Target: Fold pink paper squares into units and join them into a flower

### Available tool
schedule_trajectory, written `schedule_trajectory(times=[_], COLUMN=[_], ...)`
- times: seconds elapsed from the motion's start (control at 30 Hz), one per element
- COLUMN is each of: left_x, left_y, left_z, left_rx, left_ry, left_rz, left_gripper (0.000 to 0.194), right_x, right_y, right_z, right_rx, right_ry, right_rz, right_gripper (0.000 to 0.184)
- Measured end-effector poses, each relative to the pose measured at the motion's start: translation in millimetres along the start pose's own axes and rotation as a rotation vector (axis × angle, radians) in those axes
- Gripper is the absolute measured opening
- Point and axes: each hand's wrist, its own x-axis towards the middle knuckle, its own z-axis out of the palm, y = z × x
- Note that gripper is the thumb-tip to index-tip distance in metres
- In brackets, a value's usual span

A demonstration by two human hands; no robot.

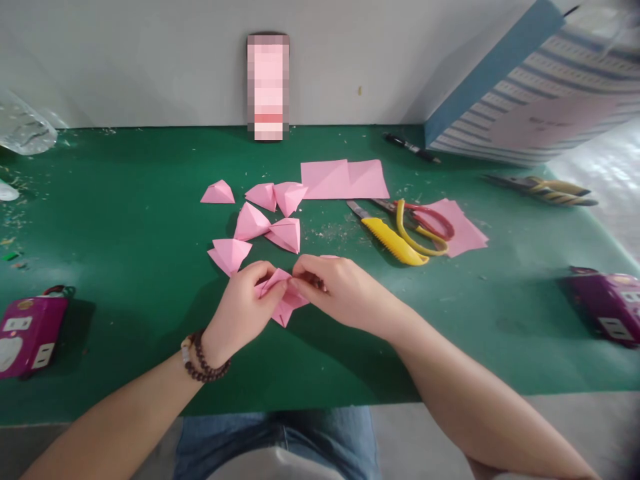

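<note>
Between my hands is a piece of folded pink paper (283, 308), partly covered by my fingers. My left hand (248, 301) pinches it from the left, thumb on top. From the right, my right hand (341, 285) grips its upper edge between thumb and fingers. Just beyond lie several folded pink paper pieces: one (230, 255) close to my left knuckles, one (251, 222) and another (284, 235) touching in the middle, and a lone one (219, 193) farther left. A bit of pink paper also shows behind my right hand.
Flat pink sheets (345, 179) lie at the back, more (463, 230) under red- and yellow-handled scissors (425, 227). A yellow cutter knife (395, 241), pen (411, 147) and pliers (543, 189) are to the right. Purple power sockets (33, 333) flank both sides; a phone (269, 87) leans on the wall.
</note>
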Motion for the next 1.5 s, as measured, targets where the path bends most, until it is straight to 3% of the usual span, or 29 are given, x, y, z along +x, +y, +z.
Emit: schedule_trajectory(times=[0.47, 0.77, 1.17, 1.33, 1.5], left_x=[-1, -1, -1, -1, -2], left_y=[-2, 3, 0, 3, 4], left_z=[0.1, -3.1, -1.2, -3.3, -5.0], left_rx=[-0.011, -0.009, -0.013, -0.022, 0.013], left_ry=[-0.042, -0.046, -0.040, -0.010, 0.021], left_rz=[0.012, -0.044, -0.052, -0.038, -0.012], left_gripper=[0.019, 0.018, 0.021, 0.020, 0.022], right_x=[3, -1, -1, 0, 0], right_y=[2, 2, -3, 1, 5], right_z=[6, -9, 7, -5, -14], right_rx=[0.028, 0.237, 0.086, 0.274, 0.218], right_ry=[0.057, 0.032, 0.188, 0.072, -0.084], right_rz=[-0.162, 0.014, -0.046, 0.022, 0.022], right_gripper=[0.017, 0.017, 0.013, 0.020, 0.022])
